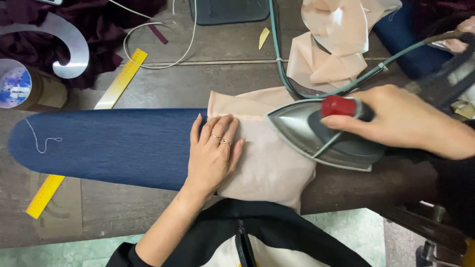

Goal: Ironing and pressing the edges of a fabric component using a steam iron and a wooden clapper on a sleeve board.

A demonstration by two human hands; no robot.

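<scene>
Grey wooden surface, left hand flat on pale peach fabric, right hand's grip clamped on silver iron: fingertips close enough to get scorched, I'd guess.

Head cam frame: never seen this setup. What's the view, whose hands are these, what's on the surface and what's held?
One camera, worn on the person's head, looks down at their own bare hands. The left hand lies flat on a pale pink cloth, pinning it to a blue padded pressing arm. The right hand grips the handle of a metal iron resting on that cloth. On the brown table: a yellow ruler, a white cord, more pink fabric.
</scene>
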